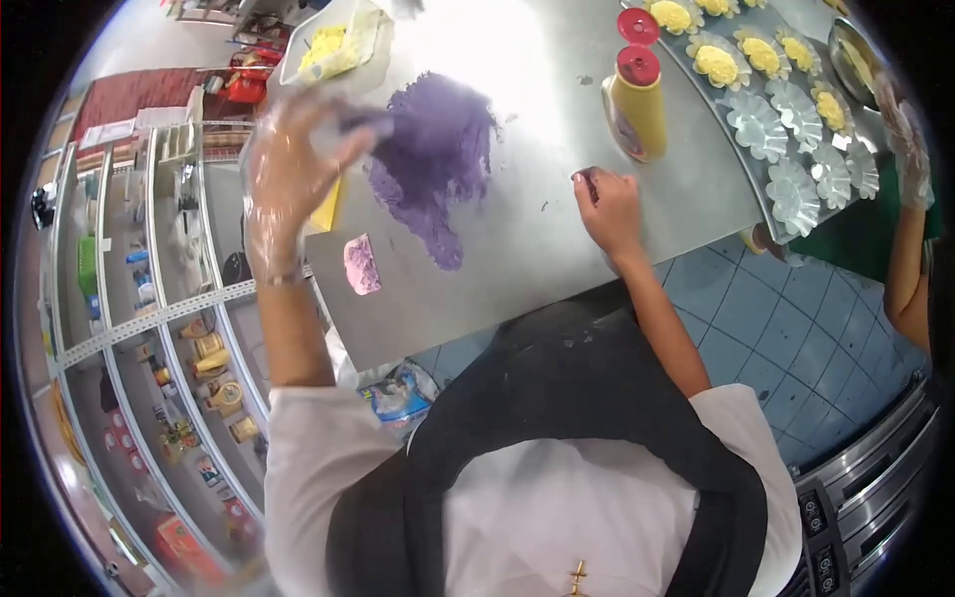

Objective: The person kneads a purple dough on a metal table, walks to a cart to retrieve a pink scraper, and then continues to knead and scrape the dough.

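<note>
My left hand, in a clear plastic glove, is raised at the left edge of the purple dough. Motion blurs it, but its thumb and fingers look apart; a dark purple smear shows near the fingertips. The dough lies spread in a ragged, sticky patch on the metal table. My bare right hand rests on the table with fingers curled in and purple on them; whether it holds anything is hidden. A pink scraper smeared with purple lies below the dough. Beside my left wrist is a yellow piece.
A yellow bottle with a red cap stands beyond my right hand. A tray carries fluted tins, several filled with yellow. A clear tub holds yellow shreds. Another person's gloved hand is at the right, near a metal bowl. Shelves stand left.
</note>
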A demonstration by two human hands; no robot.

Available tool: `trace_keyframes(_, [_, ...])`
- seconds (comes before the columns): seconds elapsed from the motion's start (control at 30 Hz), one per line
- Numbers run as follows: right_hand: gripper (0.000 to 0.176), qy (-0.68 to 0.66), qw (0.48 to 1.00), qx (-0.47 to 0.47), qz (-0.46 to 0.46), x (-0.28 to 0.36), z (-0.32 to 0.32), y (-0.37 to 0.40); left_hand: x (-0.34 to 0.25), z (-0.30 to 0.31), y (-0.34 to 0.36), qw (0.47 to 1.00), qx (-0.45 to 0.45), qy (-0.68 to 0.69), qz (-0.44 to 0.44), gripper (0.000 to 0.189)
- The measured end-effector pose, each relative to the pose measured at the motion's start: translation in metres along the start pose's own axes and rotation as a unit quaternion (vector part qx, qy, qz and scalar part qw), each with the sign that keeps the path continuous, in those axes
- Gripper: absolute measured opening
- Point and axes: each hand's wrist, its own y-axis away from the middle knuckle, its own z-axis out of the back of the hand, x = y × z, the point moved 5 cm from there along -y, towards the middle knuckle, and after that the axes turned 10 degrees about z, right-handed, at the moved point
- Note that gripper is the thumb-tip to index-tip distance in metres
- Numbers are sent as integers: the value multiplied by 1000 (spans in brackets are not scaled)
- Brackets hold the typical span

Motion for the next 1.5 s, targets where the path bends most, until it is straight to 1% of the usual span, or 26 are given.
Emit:
trace_keyframes(0.03, [19,-3,1000,5,-7,0,1,-2,4,-2,-11,998,-52,-24,-6,46])
trace_keyframes(0.07, [19,-5,1000,10,-14,0,2,-4,6,-6,-14,999,-44,-25,-9,46])
trace_keyframes(0.13, [19,-6,999,20,-27,0,2,-1,14,-12,-16,982,-60,178,34,54])
trace_keyframes(0.17, [19,8,1000,22,-17,1,2,-4,19,-16,-19,956,-74,278,56,58])
trace_keyframes(0.2, [18,22,1000,21,-8,2,2,-8,11,-38,-11,965,-23,251,74,67])
trace_keyframes(0.27, [18,35,999,22,-9,4,0,-9,-13,-119,24,980,71,164,88,82])
trace_keyframes(0.33, [18,37,999,23,-6,5,0,-12,-38,-183,41,984,114,107,85,89])
trace_keyframes(0.4, [18,38,999,32,-4,6,-2,-12,-39,-217,45,952,156,-65,256,88])
trace_keyframes(0.43, [18,40,999,27,-7,6,-3,-15,-34,-226,29,954,154,-62,251,88])
trace_keyframes(0.53, [18,40,998,48,-5,3,-4,-12,-9,-242,5,956,34,66,284,93])
trace_keyframes(0.57, [18,39,998,54,-4,4,-4,-13,4,-254,0,953,37,63,292,93])
trace_keyframes(0.63, [18,42,997,58,1,6,-2,-15,28,-273,-24,963,-55,78,252,90])
trace_keyframes(0.73, [18,35,998,56,20,4,-3,-13,66,-305,-52,950,-16,146,274,80])
trace_keyframes(0.77, [18,30,998,54,26,4,-2,-11,61,-300,-53,949,-19,148,278,80])
trace_keyframes(0.87, [19,13,999,39,29,2,-1,-6,53,-283,-42,942,82,0,324,52])
trace_keyframes(0.9, [19,1,999,30,29,3,-1,-5,49,-271,-25,940,78,-1,332,52])
trace_keyframes(0.97, [18,-2,999,25,45,1,-2,-5,19,-245,18,951,192,90,225,51])
trace_keyframes(1.03, [18,-5,998,14,58,0,1,1,-25,-205,72,976,168,32,138,40])
trace_keyframes(1.1, [18,-17,998,13,66,2,2,3,-41,-191,126,984,101,115,95,37])
trace_keyframes(1.17, [18,-31,998,24,57,-2,2,3,-59,-156,166,979,40,172,105,35])
trace_keyframes(1.23, [18,-34,997,22,69,-5,2,2,-72,-119,190,973,67,172,137,32])
trace_keyframes(1.27, [19,-30,997,21,72,-6,1,2,-77,-94,192,974,65,165,139,32])
trace_keyframes(1.33, [19,-33,997,20,71,-3,1,5,-76,-58,189,939,215,153,219,28])
trace_keyframes(1.4, [18,-43,997,29,54,-1,3,3,-45,-29,175,941,204,137,234,29])
trace_keyframes(1.47, [18,-44,998,24,43,0,5,-4,-7,2,129,950,223,105,192,30])
trace_keyframes(1.5, [18,-42,998,30,44,1,5,-6,9,13,101,939,200,149,238,28])
